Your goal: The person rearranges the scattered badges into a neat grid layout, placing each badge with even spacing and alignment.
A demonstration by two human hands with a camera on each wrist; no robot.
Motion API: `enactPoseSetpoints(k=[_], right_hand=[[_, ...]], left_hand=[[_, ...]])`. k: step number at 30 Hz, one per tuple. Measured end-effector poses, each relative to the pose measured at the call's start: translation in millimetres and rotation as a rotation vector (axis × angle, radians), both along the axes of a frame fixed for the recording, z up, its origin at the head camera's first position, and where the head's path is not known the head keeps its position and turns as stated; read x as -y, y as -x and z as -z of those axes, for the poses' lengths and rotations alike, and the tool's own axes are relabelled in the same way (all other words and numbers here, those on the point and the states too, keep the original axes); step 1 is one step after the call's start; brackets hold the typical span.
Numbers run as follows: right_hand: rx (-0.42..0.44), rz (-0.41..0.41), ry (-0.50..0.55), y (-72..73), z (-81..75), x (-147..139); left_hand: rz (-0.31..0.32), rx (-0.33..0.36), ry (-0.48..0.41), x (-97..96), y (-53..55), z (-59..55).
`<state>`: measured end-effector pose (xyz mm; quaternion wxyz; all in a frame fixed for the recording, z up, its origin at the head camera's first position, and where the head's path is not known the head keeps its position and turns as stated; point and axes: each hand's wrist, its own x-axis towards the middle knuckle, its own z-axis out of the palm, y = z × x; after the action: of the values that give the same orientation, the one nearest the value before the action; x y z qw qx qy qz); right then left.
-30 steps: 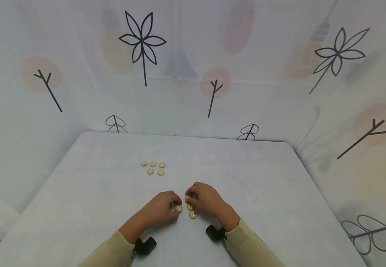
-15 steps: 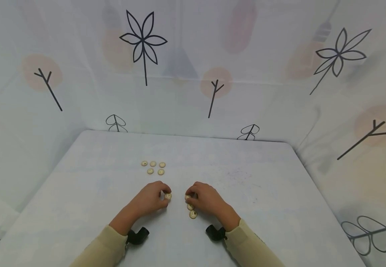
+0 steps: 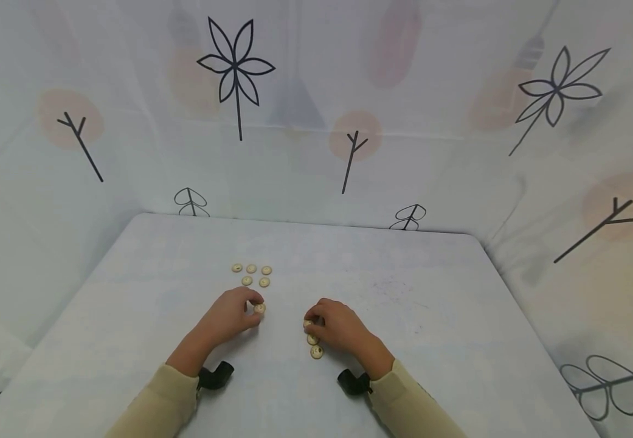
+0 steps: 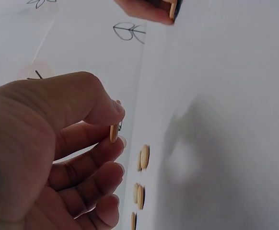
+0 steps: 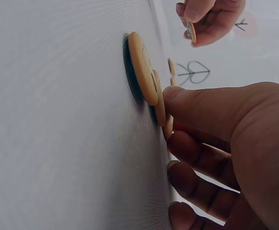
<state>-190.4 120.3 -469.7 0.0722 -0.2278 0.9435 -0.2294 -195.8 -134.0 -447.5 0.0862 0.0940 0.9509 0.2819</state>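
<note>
My left hand (image 3: 223, 319) pinches a small round wooden disc (image 3: 259, 309) between thumb and fingers, raised over the white table (image 3: 436, 340). In the left wrist view that disc (image 4: 113, 133) shows edge-on at the thumb tip. To the right, my right hand (image 3: 340, 325) holds another wooden disc (image 3: 307, 324) low at the tabletop, mostly covered by the fingers. Two more discs run toward me from it: a middle disc (image 3: 312, 339) and a nearest disc (image 3: 317, 352) with dark marks on its face. The right wrist view shows this nearest disc (image 5: 142, 67) large, close to the thumb.
Beyond my left hand several wooden discs lie in two short rows, among them a front right disc (image 3: 264, 282) and a back left disc (image 3: 236, 267). A patterned white cloth (image 3: 294, 170) surrounds the table. Black wrist cameras (image 3: 216, 375) sit under both wrists.
My left hand has carried its disc away from the right hand, leftward and farther up the table toward the rows of discs. My right hand has stayed in place.
</note>
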Motion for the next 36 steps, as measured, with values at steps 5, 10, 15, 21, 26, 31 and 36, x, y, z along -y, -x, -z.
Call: enactPoseSetpoints(k=[5, 10, 15, 21, 26, 31, 36], right_hand=[[-0.004, -0.007, 0.005, 0.5, 0.2, -0.3], [-0.003, -0.013, 0.010, 0.9, 2.6, -1.1], [-0.011, -0.025, 0.023, 1.2, 4.8, -1.8], [-0.010, -0.030, 0.038, 1.4, 4.0, -2.3], [-0.006, -0.030, 0.036, 1.3, 3.4, -2.8], [0.001, -0.029, 0.034, 1.3, 3.6, -3.4], [0.005, -0.028, 0.030, 1.5, 3.9, -3.7]], left_hand=[[-0.020, -0.011, 0.020, 8.7, 6.1, -0.4], [-0.041, -0.008, 0.024, 17.3, 12.5, -2.6], [-0.070, 0.013, 0.016, 25.5, 18.2, -4.4], [-0.097, 0.026, 0.017, 35.6, 24.4, -6.6], [-0.113, 0.033, 0.037, 41.8, 30.3, -6.8], [-0.110, 0.029, 0.049, 47.8, 36.7, -5.6], [-0.121, 0.051, 0.050, 51.7, 43.6, -3.4]])
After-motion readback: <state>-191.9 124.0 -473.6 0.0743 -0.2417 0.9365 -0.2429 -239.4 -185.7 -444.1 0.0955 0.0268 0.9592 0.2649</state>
